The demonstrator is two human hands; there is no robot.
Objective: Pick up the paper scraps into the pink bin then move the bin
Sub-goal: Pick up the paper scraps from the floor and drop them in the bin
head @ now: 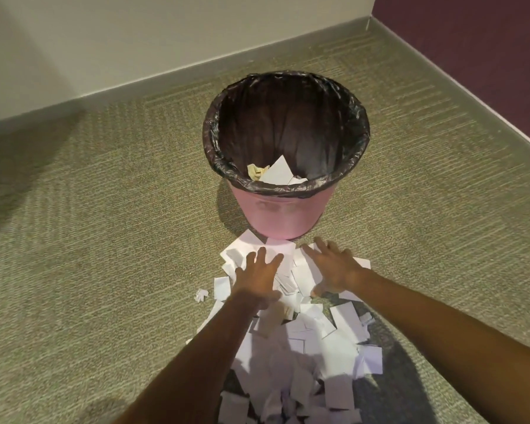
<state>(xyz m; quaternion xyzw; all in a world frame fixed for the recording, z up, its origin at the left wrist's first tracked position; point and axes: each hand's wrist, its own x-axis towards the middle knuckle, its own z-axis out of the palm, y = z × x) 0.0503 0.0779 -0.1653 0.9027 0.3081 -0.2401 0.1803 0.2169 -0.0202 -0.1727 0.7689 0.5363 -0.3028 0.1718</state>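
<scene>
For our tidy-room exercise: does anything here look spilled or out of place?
Yes. White paper scraps lie spilled in a loose heap over the carpet in front of the pink bin, with only a few inside it.

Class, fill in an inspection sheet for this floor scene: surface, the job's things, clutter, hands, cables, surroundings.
Surface: greenish carpet with a ribbed pattern.
Job's things: pink bin upright, lined with a black bag; a few white pieces inside; pile of white paper scraps on the carpet in front of it, reaching its base.
Clutter: crumpled yellowish piece in the bin; otherwise nothing seen.
Grippers: left hand and right hand, fingers spread, on or just above the scraps nearest the bin; contact unclear.
Cables: nothing seen.
Surroundings: cream wall with baseboard; dark purple wall at right.
</scene>
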